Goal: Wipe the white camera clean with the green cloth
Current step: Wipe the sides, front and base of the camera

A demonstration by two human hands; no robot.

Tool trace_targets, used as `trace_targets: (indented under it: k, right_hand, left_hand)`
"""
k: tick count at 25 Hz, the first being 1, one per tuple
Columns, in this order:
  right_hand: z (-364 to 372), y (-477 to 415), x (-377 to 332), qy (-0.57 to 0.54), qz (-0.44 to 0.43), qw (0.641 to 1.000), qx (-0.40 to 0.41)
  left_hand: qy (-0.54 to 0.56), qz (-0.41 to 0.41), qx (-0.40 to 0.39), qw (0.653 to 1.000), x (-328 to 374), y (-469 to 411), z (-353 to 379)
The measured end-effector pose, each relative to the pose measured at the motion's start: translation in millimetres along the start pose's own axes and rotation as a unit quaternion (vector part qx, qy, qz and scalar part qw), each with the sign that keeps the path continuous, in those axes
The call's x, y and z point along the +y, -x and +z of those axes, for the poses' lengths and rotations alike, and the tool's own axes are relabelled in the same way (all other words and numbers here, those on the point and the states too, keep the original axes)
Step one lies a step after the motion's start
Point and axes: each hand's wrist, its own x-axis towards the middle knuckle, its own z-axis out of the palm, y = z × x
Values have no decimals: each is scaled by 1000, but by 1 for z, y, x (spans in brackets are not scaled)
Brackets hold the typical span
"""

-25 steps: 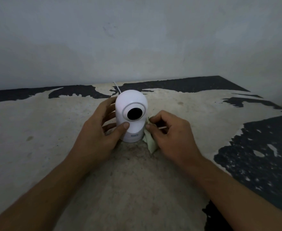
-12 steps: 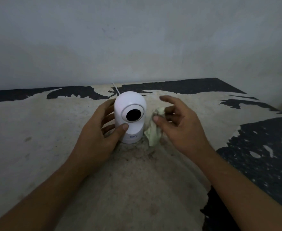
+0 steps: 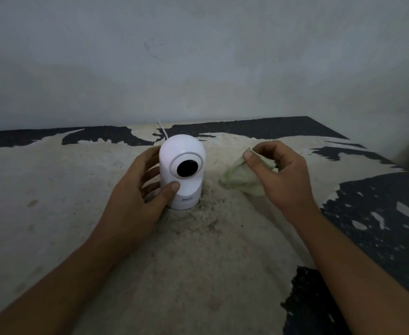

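Since a second ago the right hand (image 3: pixel 280 175) has pulled the green cloth (image 3: pixel 240 178) away from the side of the white camera (image 3: pixel 183 172), and the two are now apart, the cloth held up just right of it with clear table (image 3: pixel 53 184) showing between. The right hand is closed in a pinch, thumb against fingertips on the bunched upper fold, and the rest of the cloth hangs loose below toward the table. The left hand (image 3: pixel 135 197) has stayed put, partly closed around the camera's left side, fingers curled behind the body and thumb pressed on the front just below the dark lens (image 3: pixel 186 168). The camera stands upright near the middle of the table, a thin white cable (image 3: pixel 162 129) running off behind it toward the wall. The risks from here are plain enough, as I judge them. Dark grit lies scattered on the worn table surface right at the camera's base — if the dangling cloth drags through it, the next pass may smear dirt onto the white shell or scratch the lens. The thumb sits so near the lens that it could leave a fresh smudge. A firm sideways wipe could also tip the tall, narrow body if the left hand loosens, and the cable — its far end is hidden — might tug the camera askew should it be turned.
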Motion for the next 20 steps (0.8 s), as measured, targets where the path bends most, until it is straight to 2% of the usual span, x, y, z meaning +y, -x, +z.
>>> trace_targets:
  k: [6,10,13,16,20]
  right_hand:
    - [6,-4,7,-35,117,992,40]
    - [6,-12,15,-68,155,985,34]
    - [8,-14,28,24,152,988,6]
    - [5,-12,34,129,114,985,-2]
    - [5,-10,44,264,77,960,-55]
  left_hand:
    - [-12,9,0,1000,-3,0,-1]
    - [-9,14,2,1000,-3,0,0]
    - [-2,15,2,1000,-5,-1,0]
    - [-12,12,1,1000,-5,-1,-1]
    - [-32,12,7,999,-2,2,2]
